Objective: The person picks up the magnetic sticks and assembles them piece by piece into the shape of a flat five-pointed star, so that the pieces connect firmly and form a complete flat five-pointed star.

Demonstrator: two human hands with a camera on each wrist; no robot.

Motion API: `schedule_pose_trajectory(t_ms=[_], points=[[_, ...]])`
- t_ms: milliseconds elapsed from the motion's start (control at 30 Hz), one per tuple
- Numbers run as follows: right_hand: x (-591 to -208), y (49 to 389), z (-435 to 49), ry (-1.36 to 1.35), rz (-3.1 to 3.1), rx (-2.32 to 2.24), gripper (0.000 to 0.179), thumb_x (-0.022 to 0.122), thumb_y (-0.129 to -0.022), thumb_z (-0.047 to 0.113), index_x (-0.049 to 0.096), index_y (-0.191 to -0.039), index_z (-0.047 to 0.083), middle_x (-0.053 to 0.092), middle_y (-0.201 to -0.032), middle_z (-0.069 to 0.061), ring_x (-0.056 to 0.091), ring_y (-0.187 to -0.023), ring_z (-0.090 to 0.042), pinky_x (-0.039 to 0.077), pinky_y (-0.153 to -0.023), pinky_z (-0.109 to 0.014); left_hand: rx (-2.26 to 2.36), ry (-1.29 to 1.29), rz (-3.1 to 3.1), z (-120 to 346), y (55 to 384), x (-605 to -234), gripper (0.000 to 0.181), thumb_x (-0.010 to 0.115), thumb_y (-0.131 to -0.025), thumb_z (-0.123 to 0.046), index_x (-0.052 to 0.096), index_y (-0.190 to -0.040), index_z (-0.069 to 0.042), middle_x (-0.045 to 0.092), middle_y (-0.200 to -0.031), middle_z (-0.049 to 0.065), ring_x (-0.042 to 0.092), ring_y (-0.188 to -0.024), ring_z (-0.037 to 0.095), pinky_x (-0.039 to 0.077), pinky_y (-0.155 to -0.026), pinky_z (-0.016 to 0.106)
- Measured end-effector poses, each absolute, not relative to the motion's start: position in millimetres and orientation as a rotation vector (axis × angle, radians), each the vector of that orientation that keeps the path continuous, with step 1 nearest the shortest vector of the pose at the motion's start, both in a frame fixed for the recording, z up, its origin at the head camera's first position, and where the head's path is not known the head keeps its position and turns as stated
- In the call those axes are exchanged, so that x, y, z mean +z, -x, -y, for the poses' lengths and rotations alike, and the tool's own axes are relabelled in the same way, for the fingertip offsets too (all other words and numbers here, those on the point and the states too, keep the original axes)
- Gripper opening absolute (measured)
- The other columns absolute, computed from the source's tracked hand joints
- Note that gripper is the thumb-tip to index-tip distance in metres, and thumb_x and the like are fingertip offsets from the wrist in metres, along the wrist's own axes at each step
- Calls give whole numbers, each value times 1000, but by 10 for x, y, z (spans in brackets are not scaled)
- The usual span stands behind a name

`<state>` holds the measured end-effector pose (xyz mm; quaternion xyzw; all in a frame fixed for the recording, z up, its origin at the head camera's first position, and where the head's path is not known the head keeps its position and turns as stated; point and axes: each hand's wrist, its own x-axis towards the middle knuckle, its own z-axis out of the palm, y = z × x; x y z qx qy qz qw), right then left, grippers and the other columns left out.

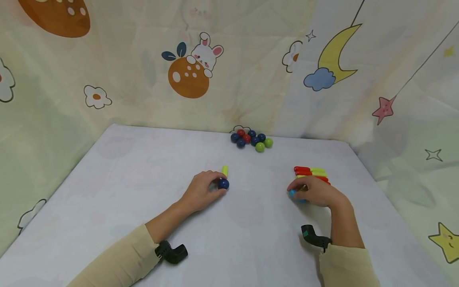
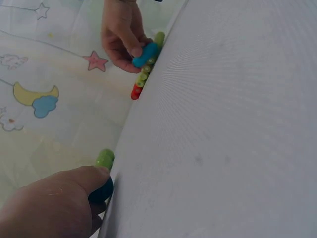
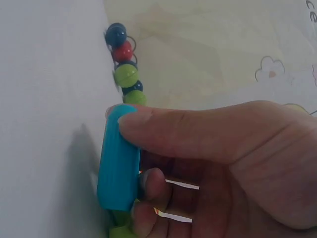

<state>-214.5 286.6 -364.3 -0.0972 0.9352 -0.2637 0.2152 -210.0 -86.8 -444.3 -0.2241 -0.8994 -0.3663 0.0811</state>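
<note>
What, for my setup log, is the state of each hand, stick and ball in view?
Left hand: fingers pinching a dark blue ball.
Dark blue ball: held.
Lone yellow-green stick: just beyond that ball; contact unclear.
Right hand: fingers gripping a blue stick.
Blue stick: held.
Red and yellow-green sticks: side by side, partly hidden.
Other balls: clustered, unheld.

Table (image 1: 251,247): middle and lower frame, head view. Cloth (image 1: 247,79): behind the table. Cluster of balls (image 1: 246,138): middle of frame, on the table near its far edge. Left hand (image 1: 203,190): just left of centre, single ball (image 1: 224,183) in its fingers. Lone stick (image 1: 225,171): just behind that ball. Right hand (image 1: 317,191): right of centre, holding rod (image 3: 119,163). Row of sticks (image 1: 303,173): behind the right hand, partly hidden by it.
</note>
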Motion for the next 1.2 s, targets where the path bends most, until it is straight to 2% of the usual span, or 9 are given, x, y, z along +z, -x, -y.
schedule_pose_trajectory(t_ms=[333, 567, 900, 1200], points=[[-3565, 2167, -2795, 385, -2632, -853, 27, 69, -98, 23, 72, -123, 13, 66, -120, -6, 58, -109, -25, 52, -84, -33, -1089, 686, 2666, 872, 2106, -4460, 39, 83, -88, -23, 70, -123, -14, 73, -112, 3, 65, -106, 21, 49, -96, 45], [-3582, 2192, -2681, 430, -2604, -1024, 31, 67, -101, 22, 68, -127, 6, 66, -123, -13, 69, -95, -24, 60, -79, -35, -1088, 672, 2667, 872, 2088, -4453, 38, 83, -88, -23, 69, -122, -14, 73, -111, 3, 64, -104, 21, 49, -96, 46], [-3897, 2390, -2349, 430, -2606, -1148, 34, 67, -101, 24, 67, -130, 7, 66, -126, -15, 66, -88, -23, 61, -73, -33, -1105, 658, 2645, 850, 2093, -4484, 38, 84, -87, -22, 68, -120, -13, 73, -108, 2, 64, -101, 20, 49, -95, 44], [-4014, 2482, -2015, 471, -2576, -1230, 30, 67, -100, 21, 68, -128, 9, 69, -117, -13, 65, -85, -24, 59, -71, -34, -1120, 630, 2656, 849, 2101, -4471, 37, 84, -87, -24, 68, -119, -14, 74, -107, 2, 66, -100, 19, 50, -94, 43]])
